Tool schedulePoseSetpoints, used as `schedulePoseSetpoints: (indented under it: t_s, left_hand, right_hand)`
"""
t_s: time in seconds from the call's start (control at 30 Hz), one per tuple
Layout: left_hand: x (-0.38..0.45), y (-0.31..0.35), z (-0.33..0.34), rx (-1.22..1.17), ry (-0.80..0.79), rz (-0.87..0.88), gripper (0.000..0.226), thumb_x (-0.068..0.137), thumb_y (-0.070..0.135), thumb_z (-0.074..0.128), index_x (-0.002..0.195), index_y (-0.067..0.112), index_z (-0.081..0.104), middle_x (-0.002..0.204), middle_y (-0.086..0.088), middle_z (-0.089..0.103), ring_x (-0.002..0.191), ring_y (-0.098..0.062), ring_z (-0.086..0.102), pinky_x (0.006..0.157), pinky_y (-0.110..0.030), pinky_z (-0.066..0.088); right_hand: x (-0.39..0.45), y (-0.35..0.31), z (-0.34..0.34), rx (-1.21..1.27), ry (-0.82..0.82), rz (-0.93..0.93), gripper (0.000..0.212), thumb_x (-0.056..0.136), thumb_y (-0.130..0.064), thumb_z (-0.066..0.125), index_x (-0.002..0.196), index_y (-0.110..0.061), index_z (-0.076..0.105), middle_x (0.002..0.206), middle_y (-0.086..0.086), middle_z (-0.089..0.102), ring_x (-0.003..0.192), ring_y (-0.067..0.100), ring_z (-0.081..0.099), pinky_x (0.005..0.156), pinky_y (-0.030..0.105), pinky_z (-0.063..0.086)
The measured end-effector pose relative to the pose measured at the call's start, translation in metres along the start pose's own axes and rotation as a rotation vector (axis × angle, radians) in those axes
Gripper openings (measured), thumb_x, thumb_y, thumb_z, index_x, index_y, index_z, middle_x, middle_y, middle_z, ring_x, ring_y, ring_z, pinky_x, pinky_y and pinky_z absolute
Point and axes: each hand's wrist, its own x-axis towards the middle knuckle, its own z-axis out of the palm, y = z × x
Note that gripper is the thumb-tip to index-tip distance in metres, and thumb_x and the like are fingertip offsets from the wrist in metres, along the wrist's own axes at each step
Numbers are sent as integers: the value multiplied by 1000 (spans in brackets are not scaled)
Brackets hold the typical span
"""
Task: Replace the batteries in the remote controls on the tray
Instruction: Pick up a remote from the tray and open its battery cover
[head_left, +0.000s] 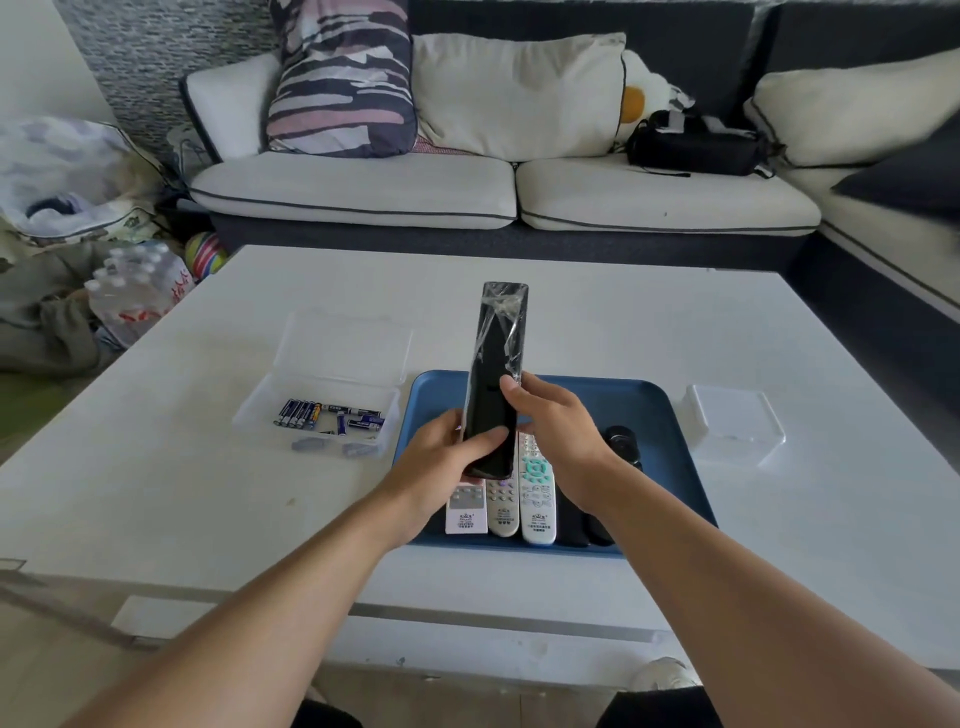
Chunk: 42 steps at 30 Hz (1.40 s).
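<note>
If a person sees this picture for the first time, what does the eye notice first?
First, the long black remote in clear plastic wrap, held up over the blue tray by the left hand and the right hand. Next, the open clear box of batteries left of the tray.

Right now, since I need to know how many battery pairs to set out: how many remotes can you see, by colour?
Black remote, held by left hand and right hand: 1
Pink-and-white remote on the tray: 1
Grey-white remote: 1
White remote with teal buttons: 1
Total: 4
Dark shapes by the right forearm are too hidden to count.
</note>
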Motion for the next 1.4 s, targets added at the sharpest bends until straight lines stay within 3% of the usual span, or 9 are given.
schedulePoseSetpoints:
  t_s: [0.17, 0.33, 0.47, 0.73, 0.87, 1.0, 1.17, 1.3, 1.4]
  left_hand:
    - [6, -2, 8, -5, 48, 30, 47, 78, 36, 77, 120, 19, 64, 112, -6, 75, 104, -26, 72, 98, -52, 53]
    - [15, -5, 25, -33, 51, 1, 40, 84, 13, 78, 119, 11, 58, 104, -14, 76, 95, -34, 74, 96, -56, 54]
    - [20, -5, 33, -15, 48, 36, 74, 58, 24, 92, 121, 25, 55, 111, -11, 74, 102, -31, 73, 92, -51, 56]
    - [18, -2, 32, -115, 22, 53, 51, 85, -12, 66, 123, 19, 51, 99, -22, 68, 82, -33, 69, 76, -46, 57]
    - [19, 1, 29, -267, 65, 1, 25, 102, 14, 46, 125, 15, 56, 101, -11, 70, 82, -26, 63, 71, -41, 51]
    - [22, -3, 19, -241, 201, -132, 58, 94, 65, 41, 131, 26, 64, 127, -1, 69, 120, -16, 63, 111, -44, 42]
    - [13, 0, 6, -196, 242, -149, 50, 104, 55, 33, 105, 29, 76, 112, -2, 76, 114, -19, 67, 108, -46, 46]
    - [10, 2, -8, -173, 353, -99, 47, 104, 56, 34, 115, 26, 69, 109, -4, 76, 103, -21, 72, 97, -45, 55]
    - [7, -3, -24, -113, 496, -14, 35, 102, 58, 35, 107, 37, 64, 95, 6, 78, 88, -14, 74, 87, -43, 60]
  right_hand:
    - [-7, 2, -10, -188, 20, -54, 25, 105, -35, 49, 118, -32, 70, 95, -28, 72, 88, -20, 63, 69, 0, 43]
    - [-15, 8, -28, -319, 62, -89, 26, 102, -33, 55, 122, -32, 71, 103, -17, 75, 97, -7, 66, 80, 10, 46]
    - [-14, 8, -37, -572, 288, -263, 24, 91, -30, 72, 115, -31, 71, 103, -13, 68, 99, 1, 60, 77, 10, 43]
    - [-11, 3, -27, -925, 237, -478, 18, 96, -30, 65, 110, -34, 75, 96, -15, 65, 98, 4, 50, 77, 21, 43]
    - [-9, -1, -19, -872, 111, -425, 14, 98, -32, 60, 108, -27, 68, 96, -15, 59, 97, 5, 51, 79, 23, 42]
    - [-12, -5, -10, -772, -12, -330, 17, 93, -39, 67, 99, -24, 64, 97, -12, 58, 86, 3, 54, 72, 18, 40]
    - [-8, -6, 5, -764, -99, -245, 31, 84, -43, 77, 99, -22, 60, 89, -11, 60, 75, 3, 53, 65, 14, 41]
    - [-3, -6, 13, -527, -136, -137, 30, 82, -35, 82, 95, -19, 61, 73, -2, 67, 61, 7, 57, 61, 22, 46]
    - [6, -5, 13, -397, 0, -105, 18, 85, -29, 80, 97, -20, 68, 64, -5, 67, 55, 8, 60, 54, 24, 47]
